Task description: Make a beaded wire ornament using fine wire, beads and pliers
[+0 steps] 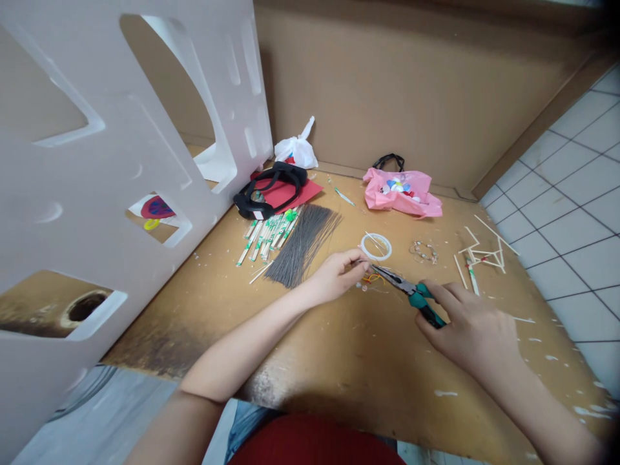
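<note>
My right hand [467, 323] is wrapped round the teal and black handles of long-nose pliers [404, 284], whose tips point left. Close to those tips, my left hand [339, 276] has its fingers pinched together, and a thin wire seems to run between them, too fine to make out fully. Just beneath the plier tips lie an orange-yellow string [372, 279] and small clear beads. A roll of clear line [376, 246] sits behind the fingers. To the left of my left hand spreads a bundle of grey wires [303, 245].
Packs of wooden sticks [268, 236], a black strap headset [271, 187] and red paper [312, 191] lie at left. A white bag [298, 152] and a pink bag [404, 197] stand behind. At right are a beaded wire ring [423, 252] and a stick frame [487, 258]. A white plastic panel [106, 174] rises at left.
</note>
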Action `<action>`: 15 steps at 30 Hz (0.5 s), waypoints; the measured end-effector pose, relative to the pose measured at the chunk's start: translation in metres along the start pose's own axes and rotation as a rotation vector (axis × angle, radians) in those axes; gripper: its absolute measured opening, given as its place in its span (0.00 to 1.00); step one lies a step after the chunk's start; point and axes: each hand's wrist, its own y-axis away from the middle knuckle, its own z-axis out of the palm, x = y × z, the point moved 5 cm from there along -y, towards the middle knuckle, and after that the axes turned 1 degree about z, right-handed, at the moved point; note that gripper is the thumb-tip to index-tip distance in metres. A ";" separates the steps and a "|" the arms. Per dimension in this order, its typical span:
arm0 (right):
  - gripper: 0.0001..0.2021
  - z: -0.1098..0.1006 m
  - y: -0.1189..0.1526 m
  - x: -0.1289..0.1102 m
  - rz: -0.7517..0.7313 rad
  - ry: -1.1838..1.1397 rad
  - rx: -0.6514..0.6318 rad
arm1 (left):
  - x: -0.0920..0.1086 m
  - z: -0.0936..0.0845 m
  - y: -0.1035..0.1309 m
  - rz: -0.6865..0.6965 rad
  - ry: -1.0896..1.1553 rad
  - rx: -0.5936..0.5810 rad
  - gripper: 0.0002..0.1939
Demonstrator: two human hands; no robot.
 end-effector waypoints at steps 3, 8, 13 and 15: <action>0.15 0.007 0.001 0.002 0.070 -0.014 -0.103 | -0.003 0.001 -0.001 0.051 -0.112 0.030 0.10; 0.17 0.023 0.005 0.001 0.134 -0.071 -0.236 | -0.031 -0.013 -0.010 -0.018 -0.331 0.198 0.09; 0.18 0.061 0.034 0.000 0.143 -0.211 -0.399 | -0.057 -0.027 -0.020 -0.179 0.107 0.220 0.10; 0.16 0.079 0.047 0.003 0.103 -0.215 -0.415 | -0.061 -0.026 -0.021 -0.249 0.372 0.209 0.10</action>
